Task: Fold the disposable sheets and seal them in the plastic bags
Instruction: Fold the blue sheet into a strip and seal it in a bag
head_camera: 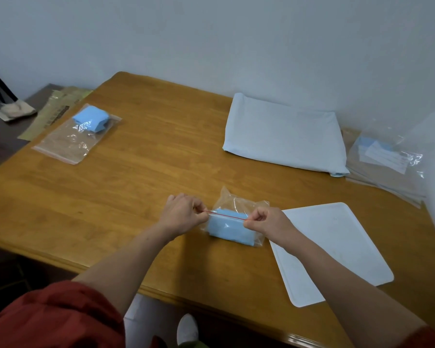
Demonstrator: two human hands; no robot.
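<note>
1. Plastic bag with a folded blue sheet inside it sits on the desk directly in front of the person, between the two hands, with its mouth turned up toward them.
2. The left hand pinches one end of the bag's red zip strip and the right hand pinches the other. The fingers of both are curled in against the thumb. The hands are apart, and the strip runs straight and taut between them (pulling it tight likely lines up the two tracks so they press shut evenly).
3. The step in hand looks to be the sealing of this plastic bag. Whether the strip is already closed along its length cannot be told.
4. Just right of the bag lies a flat white tray, and the right forearm passes over its near edge.
5. Farther back on the right, near the wall, rests a stack of pale folded sheets, probably the supply. Beside it, at the desk's right edge, is a heap of clear spare bags.
6. On the far left, well apart from that supply, a second bag lies flat with a blue bundle in it (seemingly the finished side).
7. The desk is warm varnished wood with a rounded edge, set into a corner of plain pale walls. A lower dark side table to the left carries paper packets. A red sleeve and a pale shoe show at the bottom of the view.
</note>
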